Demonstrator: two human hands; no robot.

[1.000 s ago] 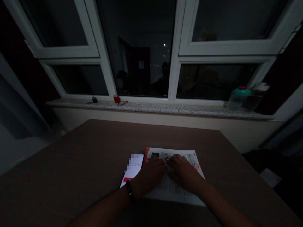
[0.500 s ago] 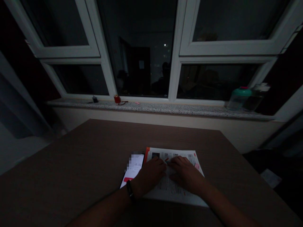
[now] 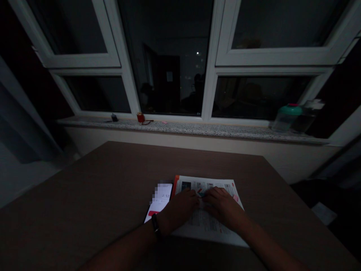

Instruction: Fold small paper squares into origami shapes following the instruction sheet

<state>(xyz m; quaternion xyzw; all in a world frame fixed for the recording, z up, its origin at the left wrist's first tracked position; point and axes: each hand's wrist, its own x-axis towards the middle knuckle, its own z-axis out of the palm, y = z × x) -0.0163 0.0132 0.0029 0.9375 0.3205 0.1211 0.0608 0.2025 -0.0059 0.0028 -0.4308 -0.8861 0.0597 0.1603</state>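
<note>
A printed page or booklet (image 3: pixel 208 227) with an orange left edge lies on the brown table. Above it, my left hand (image 3: pixel 184 205), with a dark band on its wrist, and my right hand (image 3: pixel 221 203) meet fingertip to fingertip, fingers bent and closed. Between them shows a small, thin piece with red and teal on it (image 3: pixel 201 194); its kind is too dark and small to tell. Left of the page, partly behind my left forearm, a phone (image 3: pixel 160 199) lies with its screen lit. Beside my right hand, a small pink piece (image 3: pixel 235 197) rests on the page.
The brown table (image 3: pixel 113 180) reaches to the wall below a granite sill (image 3: pixel 197 129). On the sill stand a small dark bottle (image 3: pixel 114 117), a red jar (image 3: pixel 140 117) and large clear bottles, one with a teal top (image 3: pixel 290 110). Dark windows rise behind.
My fingers have shifted slightly, and more of the small piece with teal on it shows between them. The view has moved a little; the page and phone lie as before.
</note>
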